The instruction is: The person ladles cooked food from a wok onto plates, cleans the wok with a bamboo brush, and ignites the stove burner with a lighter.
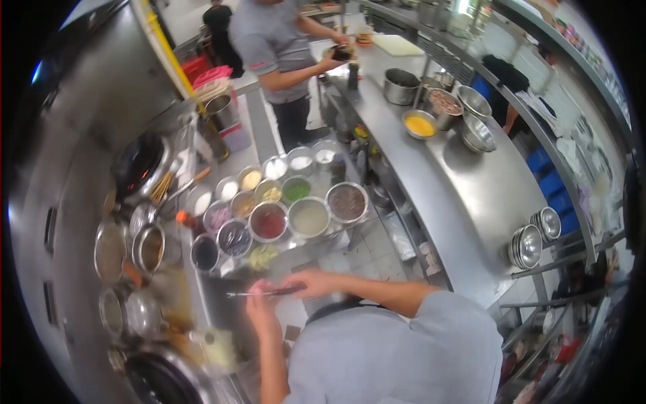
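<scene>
Between the left grip [261, 306] and the right grip [312, 283], slim dark-handled tool [281, 291] with silvery tip, pinched by both. Best kept level, tip well clear of left grip.

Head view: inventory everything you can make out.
Slim tool: one, dark, pale tip, in both hands
Ingredient containers: about fifteen, silver, ahead
Steel counter: one, silver, right
Yellow-filled bowl: one, silver, on the counter
Bowl stacks: two, silver, counter's near end
Cutting board: one, pale, counter's far end
Woks: two, dark, left
Pots: several, silver, both sides
Co-worker: one, grey shirt, top
Other people: at least two, dark clothes, background
Left hand: one, bare, nearer tip
Right hand: one, bare, dark end
</scene>
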Demonstrator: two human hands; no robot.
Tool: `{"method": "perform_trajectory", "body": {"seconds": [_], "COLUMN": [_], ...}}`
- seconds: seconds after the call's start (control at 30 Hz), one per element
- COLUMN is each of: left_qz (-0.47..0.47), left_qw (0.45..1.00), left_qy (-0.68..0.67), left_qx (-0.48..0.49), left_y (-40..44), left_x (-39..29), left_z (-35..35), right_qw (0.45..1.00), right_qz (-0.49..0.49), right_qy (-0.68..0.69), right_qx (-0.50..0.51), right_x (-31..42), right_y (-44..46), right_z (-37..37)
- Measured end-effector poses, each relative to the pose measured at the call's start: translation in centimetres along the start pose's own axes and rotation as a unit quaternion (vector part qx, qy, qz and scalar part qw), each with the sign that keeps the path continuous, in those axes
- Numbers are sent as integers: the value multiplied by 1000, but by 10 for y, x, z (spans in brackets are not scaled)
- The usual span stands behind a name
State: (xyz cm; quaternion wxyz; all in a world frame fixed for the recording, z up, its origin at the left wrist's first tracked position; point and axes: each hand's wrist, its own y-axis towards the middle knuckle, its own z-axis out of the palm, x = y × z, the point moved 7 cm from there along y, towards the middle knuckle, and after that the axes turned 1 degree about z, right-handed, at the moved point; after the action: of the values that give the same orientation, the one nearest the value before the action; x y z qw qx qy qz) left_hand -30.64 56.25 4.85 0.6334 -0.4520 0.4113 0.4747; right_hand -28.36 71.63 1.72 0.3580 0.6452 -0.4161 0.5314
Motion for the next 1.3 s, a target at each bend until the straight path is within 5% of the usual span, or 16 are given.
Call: {"method": "perform_trajectory", "body": {"seconds": [0.1, 0.23, 0.3, 0.37, 0.43, 0.47, 0.57, 0.63, 0.7, 0.8, 1.07, 1.23, 1.3], "left_qz": [-7, 72, 195, 295, 367, 429, 499, 454, 266, 241, 262, 309, 290], "left_qw": [994, 938, 813, 752, 664, 643, 597, 656, 767, 849, 865, 863, 904], "left_qy": [47, 223, 431, 448, 512, 493, 479, 441, 378, 132, -179, -172, -86], "left_qx": [99, 256, 341, 383, 403, 400, 406, 412, 445, 450, 389, 359, 302], "left_y": [36, 72, 94, 77, 96, 100, 127, 160, 199, 253, 319, 352, 361], "left_x": [-2, -31, -38, -91, -100, -112, -140, -156, -167, -190, -241, -237, -237], "left_z": [96, 228, 282, 360, 410, 436, 513, 566, 621, 711, 898, 988, 1010], "right_qw": [994, 918, 795, 632, 514, 518, 472, 463, 446, 452, 451, 458, 463], "right_qz": [-6, 52, 112, 214, 314, 403, 420, 431, 442, 450, 465, 469, 474], "right_qy": [82, 18, -195, -342, -437, -372, -383, -408, -430, -417, -396, -374, -377], "right_qx": [-75, -392, -564, -662, -668, -656, -673, -659, -649, -647, -651, -656, -647], "right_x": [-16, -66, -69, -98, -137, -147, -128, -138, -140, -135, -135, -128, -129], "right_y": [-44, -134, -214, -296, -369, -399, -437, -438, -437, -433, -432, -431, -432], "right_z": [-74, -209, -277, -318, -339, -346, -343, -333, -328, -330, -338, -346, -349]}}
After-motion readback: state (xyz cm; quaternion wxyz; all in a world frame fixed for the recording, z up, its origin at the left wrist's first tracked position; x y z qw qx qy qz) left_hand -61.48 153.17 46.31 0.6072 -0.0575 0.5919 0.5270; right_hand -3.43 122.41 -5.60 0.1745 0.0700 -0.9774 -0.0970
